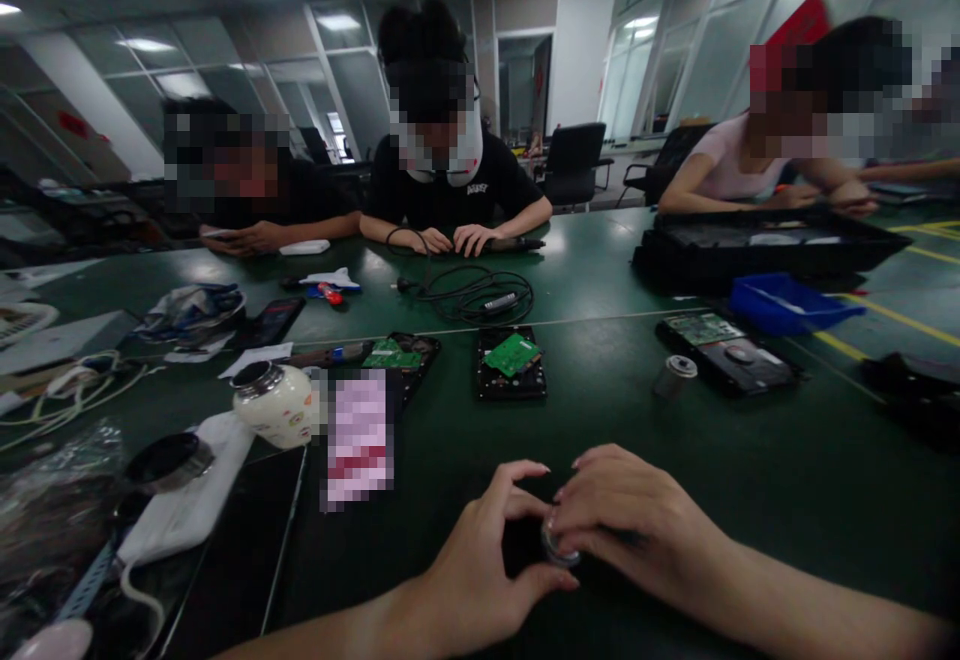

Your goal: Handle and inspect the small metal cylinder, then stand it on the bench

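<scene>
Both my hands rest together on the dark green table [675, 440] near its front edge. My left hand [480, 560] curls its thumb and fingers round a small dark object that is mostly hidden. My right hand [622, 520] lies over the same spot, fingers bent down and pinching a small round silvery part [559, 548]. I cannot make out exactly what the object is. Straight ahead lie opened hard drives [511, 362] with green circuit boards showing.
Another drive [724, 350] and a small metal cap [679, 372] lie to the right, with a blue tray [784, 302] behind. A white jar [276, 402], cables and a power strip [187, 500] crowd the left. Three people sit across the table; a coiled black cable [480, 295] lies before the middle one.
</scene>
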Motion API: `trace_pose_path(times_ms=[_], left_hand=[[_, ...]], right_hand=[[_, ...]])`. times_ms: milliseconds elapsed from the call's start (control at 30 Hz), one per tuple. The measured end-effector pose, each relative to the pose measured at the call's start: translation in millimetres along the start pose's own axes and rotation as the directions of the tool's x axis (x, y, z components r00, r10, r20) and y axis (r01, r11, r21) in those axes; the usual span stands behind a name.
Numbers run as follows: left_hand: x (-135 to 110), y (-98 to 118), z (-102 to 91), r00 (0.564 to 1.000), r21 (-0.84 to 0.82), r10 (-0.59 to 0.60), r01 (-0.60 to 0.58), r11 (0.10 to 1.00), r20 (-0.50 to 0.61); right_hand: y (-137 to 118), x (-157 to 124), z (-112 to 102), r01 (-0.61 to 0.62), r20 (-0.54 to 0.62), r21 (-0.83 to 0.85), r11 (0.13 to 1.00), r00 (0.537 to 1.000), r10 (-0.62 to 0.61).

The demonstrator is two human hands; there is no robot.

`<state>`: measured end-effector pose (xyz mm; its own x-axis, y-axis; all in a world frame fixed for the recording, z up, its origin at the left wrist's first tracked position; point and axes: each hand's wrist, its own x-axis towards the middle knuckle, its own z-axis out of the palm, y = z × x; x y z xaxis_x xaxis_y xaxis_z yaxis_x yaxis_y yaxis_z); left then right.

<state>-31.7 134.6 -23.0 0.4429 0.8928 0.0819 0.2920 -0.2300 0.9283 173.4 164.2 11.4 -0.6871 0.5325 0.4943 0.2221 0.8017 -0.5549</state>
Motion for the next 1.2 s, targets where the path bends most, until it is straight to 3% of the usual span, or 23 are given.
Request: trace_pose_path(times_ms=[133,300,467,600,700,833,967,1067,1200], left_hand=[[-1,2,-0.5,1.0,-0.025,-0.003,0.003,1.0,0.006],[-2,5,-1.7,0.999,-0.032,-0.03,0.03,0.999,0.017],[-1,7,-3.7,0.999,0.019,-0.041,0.04,0.999,0.022],[-2,7,-3.9,0.998,0.02,-0.058,0.057,0.998,0.019],[-2,6,-3.4,0.998,0.019,-0.063,0.063,0.998,0.024],[-2,5,-3.9,0.998,0.04,-0.067,0.066,0.997,0.021],[1,6,-5.8,0.998,0.086,-0.04,0.035,0.996,0.055],[3,9,-6.8,0.997,0.083,-0.019,0.013,0.996,0.076],[5,11,-6.5,0.997,0.077,-0.033,0.028,0.997,0.071]], right_hand=[[-5,2,0,0.07,-0.004,-0.063,0.996,0.997,-0.071],[-9,6,-15,0.014,-0.078,-0.076,0.997,0.997,-0.02],[31,-8,-38,-0.194,-0.166,-0.195,0.961,0.973,0.163],[70,-29,-39,-0.292,-0.081,-0.241,0.926,0.956,0.281],[82,-38,-36,-0.297,-0.034,-0.288,0.91,0.953,0.3],[86,-42,-36,-0.338,-0.053,-0.336,0.879,0.939,0.34],[79,-36,-35,-0.385,-0.102,-0.233,0.893,0.923,0.371],[55,-24,-30,-0.396,-0.122,-0.077,0.915,0.914,0.386],[18,-8,-18,-0.283,-0.012,0.034,0.959,0.959,0.283]])
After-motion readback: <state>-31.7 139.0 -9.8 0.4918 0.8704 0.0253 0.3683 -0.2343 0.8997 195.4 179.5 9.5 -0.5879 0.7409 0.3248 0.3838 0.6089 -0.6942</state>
